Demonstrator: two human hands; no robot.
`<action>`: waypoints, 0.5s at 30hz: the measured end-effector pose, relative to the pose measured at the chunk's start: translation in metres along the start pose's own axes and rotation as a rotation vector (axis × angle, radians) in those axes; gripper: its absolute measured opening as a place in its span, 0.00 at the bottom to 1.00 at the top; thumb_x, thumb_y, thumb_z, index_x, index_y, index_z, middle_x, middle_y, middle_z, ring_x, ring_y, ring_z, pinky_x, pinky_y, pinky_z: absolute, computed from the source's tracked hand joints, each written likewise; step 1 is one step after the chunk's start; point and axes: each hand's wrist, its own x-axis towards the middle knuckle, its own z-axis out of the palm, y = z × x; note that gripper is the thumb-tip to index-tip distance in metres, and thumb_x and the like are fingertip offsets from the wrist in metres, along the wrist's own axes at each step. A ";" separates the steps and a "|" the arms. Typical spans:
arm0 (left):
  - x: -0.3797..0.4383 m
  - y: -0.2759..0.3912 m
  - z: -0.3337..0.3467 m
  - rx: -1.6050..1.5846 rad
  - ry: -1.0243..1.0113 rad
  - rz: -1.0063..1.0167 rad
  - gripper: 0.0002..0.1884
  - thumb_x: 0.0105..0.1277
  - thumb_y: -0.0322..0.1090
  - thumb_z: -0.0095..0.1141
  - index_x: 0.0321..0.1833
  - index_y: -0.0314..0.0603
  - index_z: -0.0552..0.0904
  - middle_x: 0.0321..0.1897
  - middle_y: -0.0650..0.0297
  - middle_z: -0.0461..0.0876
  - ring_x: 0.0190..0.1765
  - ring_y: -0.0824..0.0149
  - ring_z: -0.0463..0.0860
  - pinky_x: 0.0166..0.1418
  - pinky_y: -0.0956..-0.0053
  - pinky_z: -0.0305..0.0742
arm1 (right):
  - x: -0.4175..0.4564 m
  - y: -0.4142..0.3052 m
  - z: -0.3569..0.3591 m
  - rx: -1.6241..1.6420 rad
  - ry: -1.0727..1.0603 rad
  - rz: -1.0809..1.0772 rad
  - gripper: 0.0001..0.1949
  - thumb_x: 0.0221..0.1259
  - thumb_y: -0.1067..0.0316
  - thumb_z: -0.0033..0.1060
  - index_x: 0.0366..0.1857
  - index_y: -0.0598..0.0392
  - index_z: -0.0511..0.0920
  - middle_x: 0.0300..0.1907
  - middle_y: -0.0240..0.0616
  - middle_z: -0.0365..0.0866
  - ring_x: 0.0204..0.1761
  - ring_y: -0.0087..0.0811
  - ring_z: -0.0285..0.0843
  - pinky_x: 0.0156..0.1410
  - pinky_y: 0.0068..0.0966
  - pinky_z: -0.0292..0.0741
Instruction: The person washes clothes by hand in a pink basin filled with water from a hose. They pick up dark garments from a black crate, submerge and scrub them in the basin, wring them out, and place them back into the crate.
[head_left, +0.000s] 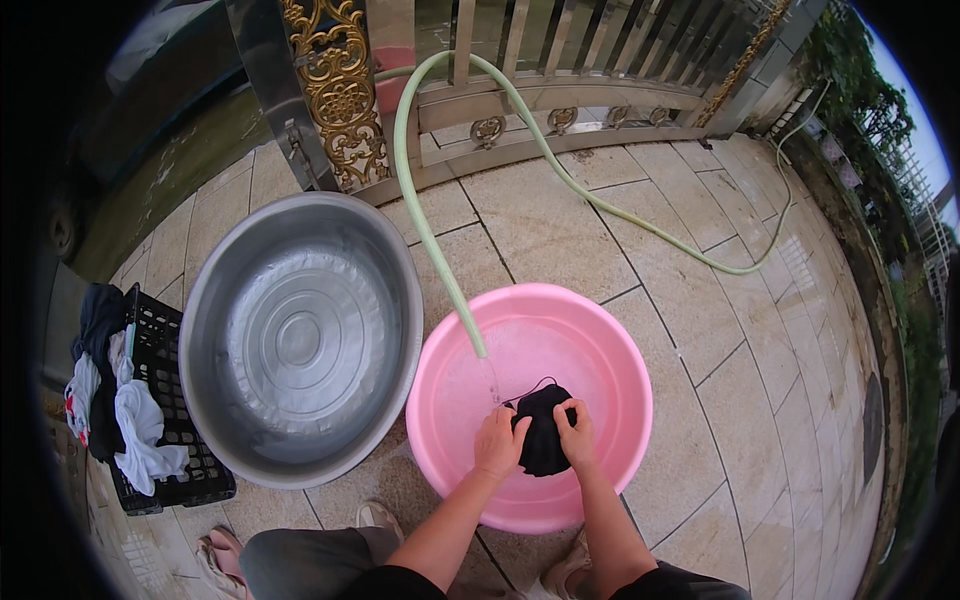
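A black cloth item (541, 435) with a thin cord is held between both hands inside the pink plastic basin (637, 360). My left hand (501, 441) pinches its left side. The right side is gripped by my right hand (576, 435), thumb and fingers closed on the fabric. From the end of a pale green hose (439, 259), a thin stream of water falls into the basin just beyond my left hand. Whether the bottom of the cloth touches the water, I cannot tell.
A large grey basin (409, 262) stands at the left, against the pink one. Beyond it is a black plastic crate (176, 420) with several garments (139, 420) heaped on it. The hose loops over a metal gate (555, 94) and trails across the paving tiles (675, 300). Another person's sandalled foot (221, 555) shows lower left.
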 end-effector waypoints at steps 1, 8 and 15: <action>0.001 -0.007 0.002 0.170 0.026 0.098 0.13 0.61 0.43 0.47 0.42 0.44 0.73 0.38 0.61 0.76 0.44 0.57 0.74 0.45 0.64 0.67 | 0.005 0.023 -0.003 -0.078 -0.076 -0.013 0.11 0.57 0.65 0.53 0.40 0.56 0.70 0.35 0.37 0.74 0.39 0.27 0.70 0.47 0.23 0.68; -0.001 -0.017 0.000 0.376 -0.175 -0.206 0.22 0.52 0.29 0.49 0.53 0.53 0.70 0.49 0.56 0.68 0.51 0.53 0.69 0.51 0.58 0.66 | -0.006 0.051 0.014 -0.934 -0.326 -0.255 0.32 0.49 0.42 0.54 0.53 0.55 0.63 0.47 0.52 0.71 0.47 0.49 0.71 0.49 0.40 0.70; -0.004 -0.009 -0.010 0.350 -0.331 -0.339 0.21 0.54 0.33 0.48 0.53 0.49 0.68 0.48 0.54 0.71 0.52 0.52 0.71 0.51 0.56 0.67 | 0.025 0.014 -0.004 -0.593 -0.153 0.097 0.34 0.43 0.40 0.60 0.40 0.66 0.73 0.38 0.52 0.77 0.40 0.47 0.76 0.44 0.36 0.73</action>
